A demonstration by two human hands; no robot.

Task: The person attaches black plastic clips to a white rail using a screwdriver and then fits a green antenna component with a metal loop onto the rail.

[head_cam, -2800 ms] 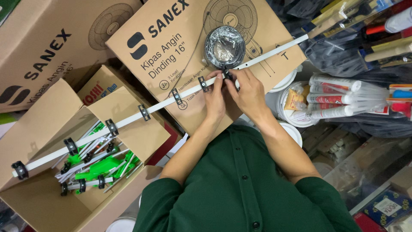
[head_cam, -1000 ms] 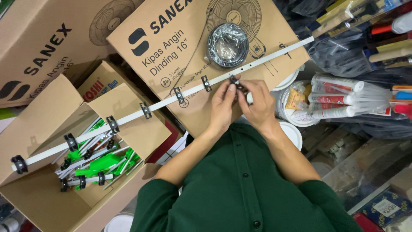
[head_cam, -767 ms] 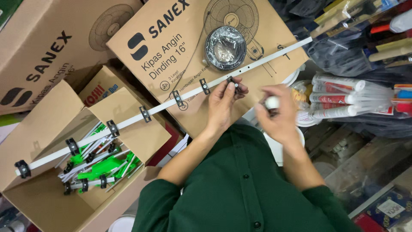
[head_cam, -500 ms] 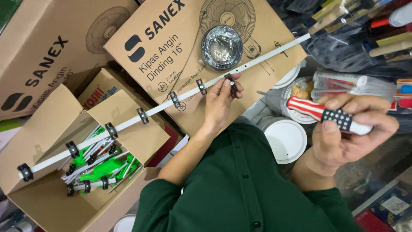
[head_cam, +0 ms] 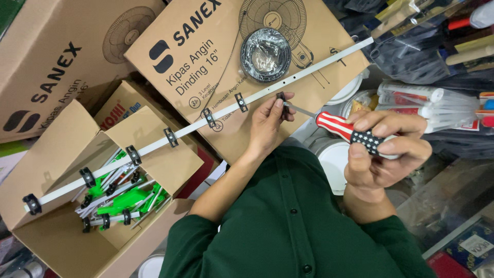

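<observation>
A long white rail (head_cam: 309, 69) with several black clips lies slanted across the cardboard boxes. My left hand (head_cam: 268, 123) pinches a black clip (head_cam: 281, 98) against the rail near its middle. My right hand (head_cam: 383, 149) grips a screwdriver (head_cam: 350, 131) with a red-and-white striped, star-patterned handle. Its metal tip points at the black clip by my left fingers.
A roll of black cable in clear wrap (head_cam: 265, 54) sits on the big fan carton (head_cam: 206, 67). An open box (head_cam: 77, 206) at lower left holds green and white parts with black clips. White tubes (head_cam: 411, 100) and round lids (head_cam: 334, 164) lie at right.
My right hand left the rail, reached right, picked up the striped screwdriver and brought its tip back toward the clip. My left hand stayed on the clip.
</observation>
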